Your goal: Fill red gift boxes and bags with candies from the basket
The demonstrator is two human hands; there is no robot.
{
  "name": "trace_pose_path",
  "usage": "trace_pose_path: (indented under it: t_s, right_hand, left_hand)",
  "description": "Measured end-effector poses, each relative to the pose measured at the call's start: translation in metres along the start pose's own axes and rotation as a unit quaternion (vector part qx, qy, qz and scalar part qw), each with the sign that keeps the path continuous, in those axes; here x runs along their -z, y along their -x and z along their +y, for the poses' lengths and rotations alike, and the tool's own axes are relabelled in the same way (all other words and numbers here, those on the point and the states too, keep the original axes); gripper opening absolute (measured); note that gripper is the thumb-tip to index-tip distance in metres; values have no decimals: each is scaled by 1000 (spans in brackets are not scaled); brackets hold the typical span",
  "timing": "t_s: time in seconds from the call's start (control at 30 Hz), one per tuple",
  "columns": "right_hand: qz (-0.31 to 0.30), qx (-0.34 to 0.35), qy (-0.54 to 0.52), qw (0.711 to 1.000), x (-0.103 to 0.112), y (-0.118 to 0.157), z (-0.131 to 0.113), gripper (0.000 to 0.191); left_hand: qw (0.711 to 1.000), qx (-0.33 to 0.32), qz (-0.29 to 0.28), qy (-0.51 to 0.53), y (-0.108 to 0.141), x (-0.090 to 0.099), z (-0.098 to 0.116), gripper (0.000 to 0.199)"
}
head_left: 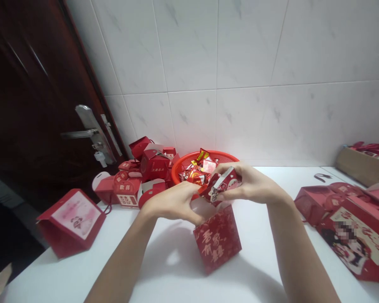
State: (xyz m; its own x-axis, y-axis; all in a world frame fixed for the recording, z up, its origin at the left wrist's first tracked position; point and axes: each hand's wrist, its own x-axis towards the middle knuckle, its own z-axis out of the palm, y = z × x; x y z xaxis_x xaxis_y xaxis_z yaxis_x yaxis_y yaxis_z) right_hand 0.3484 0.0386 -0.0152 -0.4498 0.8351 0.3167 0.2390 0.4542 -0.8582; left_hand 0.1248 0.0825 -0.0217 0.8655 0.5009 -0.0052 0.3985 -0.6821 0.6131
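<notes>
My left hand (177, 202) grips the upper left edge of a red gift box (217, 244) with gold Chinese characters, its thumb on the front. The box is tilted, its top open. Above the opening, my right hand (244, 183) pinches a red-and-white candy packet (224, 183) with crimped ends; whether there is more than one packet I cannot tell. Right behind my hands stands a red plastic basket (177, 170) with wrapped candies (199, 170) in it, partly hidden by my fingers.
Red gift boxes (154, 164) are piled at the back left, and a single box (72, 223) stands at the left edge. More boxes (360, 235) crowd the right side. A cardboard carton (363, 164) sits at the back right against the tiled wall (255, 118). A dark door (34, 84) is at left.
</notes>
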Motion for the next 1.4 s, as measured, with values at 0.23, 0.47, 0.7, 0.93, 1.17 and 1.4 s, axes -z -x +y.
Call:
trace_pose_path:
  t_s: [0.23,0.47,0.7,0.93,1.17,1.4]
  right_hand:
    - [-136,5,80,987,-2,0,-2,22]
    - [-182,-19,154,971,-6,-1,-2,13]
    - [-173,-69,181,966,-8,3,-5,11]
    - [-162,-73,201,963,-9,3,-6,12]
    - [-162,-60,197,965,-12,1,-8,11]
    - [-152,-54,227,960,-12,2,-9,15]
  left_hand:
    - [998,-1,-36,-57,4,-2,2,40]
    - [994,5,-36,-99,6,-1,3,47]
    - [995,13,-51,-84,11,1,9,50]
    - [995,-10,-54,-77,11,3,9,44]
    - [995,-5,-40,-96,11,1,6,34]
    - [995,-10,-35,-94,11,0,6,36]
